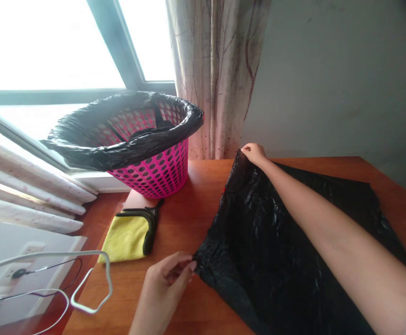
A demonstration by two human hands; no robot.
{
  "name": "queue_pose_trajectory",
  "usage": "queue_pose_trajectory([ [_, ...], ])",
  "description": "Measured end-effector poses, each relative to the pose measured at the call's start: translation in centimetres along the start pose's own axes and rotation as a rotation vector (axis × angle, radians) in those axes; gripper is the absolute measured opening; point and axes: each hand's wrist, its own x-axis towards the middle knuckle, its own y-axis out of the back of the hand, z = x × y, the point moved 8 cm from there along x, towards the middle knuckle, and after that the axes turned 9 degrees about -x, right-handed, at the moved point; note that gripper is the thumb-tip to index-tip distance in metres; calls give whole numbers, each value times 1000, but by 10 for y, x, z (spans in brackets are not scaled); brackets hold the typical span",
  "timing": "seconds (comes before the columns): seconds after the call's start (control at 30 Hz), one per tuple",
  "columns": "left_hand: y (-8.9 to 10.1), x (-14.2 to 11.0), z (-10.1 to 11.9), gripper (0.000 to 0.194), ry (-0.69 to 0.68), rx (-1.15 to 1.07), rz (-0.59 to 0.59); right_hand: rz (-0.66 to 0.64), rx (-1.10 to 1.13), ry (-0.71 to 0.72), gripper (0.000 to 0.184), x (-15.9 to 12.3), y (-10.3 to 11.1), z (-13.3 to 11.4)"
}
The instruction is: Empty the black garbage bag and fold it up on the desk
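I see two hands, each pinching one corner of a single black plastic bag (269, 242) spread on the wooden surface (185, 214): the left hand (168, 286) at the near corner, the right hand (253, 152) at the far one. Beyond my left hand are one yellow cloth (126, 238) with dark edging and, standing near it, one pink basket (157, 172) whose rim is wrapped in a second black bag (119, 156).

The shiny black plastic bag (276, 251) lies spread flat and creased across the right side of the wooden bench (185, 223), its gathered edge facing the bench's left edge.
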Motion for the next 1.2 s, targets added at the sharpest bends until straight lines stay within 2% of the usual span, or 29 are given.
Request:
queue_pose_trajectory([
  [0.2, 7, -2, 1, 24, -13, 31, -1, -16, -23, 2, 19, -1, 2, 3],
  [0.37, 15, -4, 2, 29, 1, -1, -21, -39, -44, 5, 17, -3, 0, 2],
  [0.53, 20, 1, 5, 36, -17, 44, 13, -38, -50, 17, 19, -3, -6, -13],
  [0.67, 26, 9, -2, 36, -61, 91, 72, -27, -43, 76, 31, -1, 6, -31],
  [0.73, 29, 12, -6, 36, -75, 111, 92, -25, -53, 137, 36, -10, 16, -41],
  [0.83, 27, 16, -7, 36, -108, 160, 87, -60, -75, 283, 38, -43, 21, -58],
  [0.93, 25, 18, -6, 35, -131, 209, 84, -169, -117, 413, 45, -84, 3, -69],
  [1.0, 25, 17, -6, 35, -136, 237, 91, -234, -149, 428, 53, -99, -12, -67],
  [1.1, 28, 14, -9, 37, -143, 264, 96, -264, -168, 404, 58, -100, -24, -61],
  [1.2, 30, 10, -9, 37, -176, 314, 99, -267, -163, 406, 59, -91, -21, -63],
])
